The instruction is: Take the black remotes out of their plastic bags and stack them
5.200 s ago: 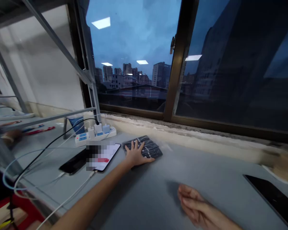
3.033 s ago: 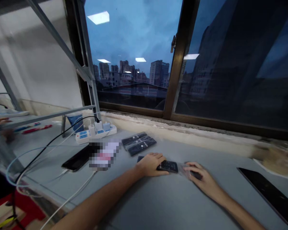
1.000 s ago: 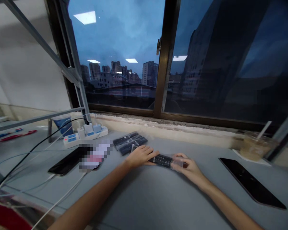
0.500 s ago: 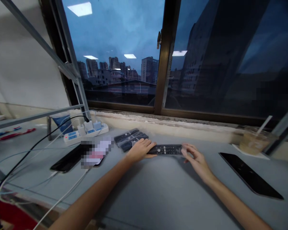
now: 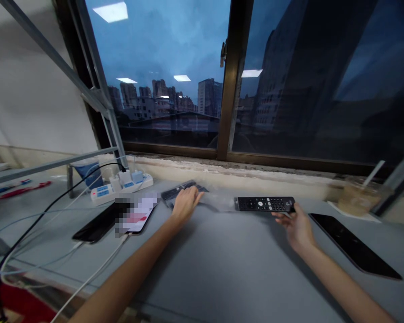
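Note:
My right hand point(image 5: 294, 223) grips the near end of a black remote control point(image 5: 264, 204) and holds it level a little above the grey table point(image 5: 222, 269). My left hand point(image 5: 185, 202) lies closed on an empty clear plastic bag point(image 5: 217, 202) that trails toward the remote. Under and behind that hand lies a stack of bagged black remotes point(image 5: 180, 192) near the window sill.
Two phones point(image 5: 119, 217) on white cables lie at the left, beside a white power strip point(image 5: 121, 188) with chargers. A dark slab point(image 5: 353, 246) lies at the right, and an iced drink with a straw point(image 5: 357, 197) stands behind it. A metal rack frame point(image 5: 97, 103) rises at the left.
My right hand has pulled the remote out of its clear bag and carried it to the right. My left hand slid left and kept the empty bag down by the stack.

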Demonstrator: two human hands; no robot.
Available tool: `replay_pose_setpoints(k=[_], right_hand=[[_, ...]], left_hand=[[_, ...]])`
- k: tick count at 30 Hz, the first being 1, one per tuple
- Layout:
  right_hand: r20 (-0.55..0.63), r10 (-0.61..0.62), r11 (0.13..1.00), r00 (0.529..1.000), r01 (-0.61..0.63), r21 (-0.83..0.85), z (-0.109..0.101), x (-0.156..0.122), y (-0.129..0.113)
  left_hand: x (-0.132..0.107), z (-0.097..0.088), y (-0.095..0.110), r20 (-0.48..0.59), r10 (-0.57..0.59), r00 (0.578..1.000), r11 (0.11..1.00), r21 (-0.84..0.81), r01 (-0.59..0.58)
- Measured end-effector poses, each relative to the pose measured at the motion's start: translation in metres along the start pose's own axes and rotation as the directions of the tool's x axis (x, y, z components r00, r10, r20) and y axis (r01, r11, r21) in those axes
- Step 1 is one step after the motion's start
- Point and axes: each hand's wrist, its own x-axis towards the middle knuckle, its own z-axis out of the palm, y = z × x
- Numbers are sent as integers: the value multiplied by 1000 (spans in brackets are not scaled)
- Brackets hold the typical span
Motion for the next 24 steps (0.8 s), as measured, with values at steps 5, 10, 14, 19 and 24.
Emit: replay_pose_setpoints(k=[5,10,14,19,24], right_hand=[[-29,113,994,993,-113,-8,-4,7,11],[204,212,972,956,-186,-141,6,-13,17],[340,326,943,882,-274,-191,16,-35,17],[434,403,913,806,-318,-256,22,-54,13],[536,486,874,690,-388,-292,27,-69,7]], left_hand=[[-1,-1,-2,-144,-209,967,975,-110,195],[-2,-4,4,-55,-172,984,974,-156,162],[-2,-10,14,38,-59,998,983,-171,65],[-1,-14,19,159,159,974,971,-202,-126],[0,-12,19,263,294,919,953,-152,-261]])
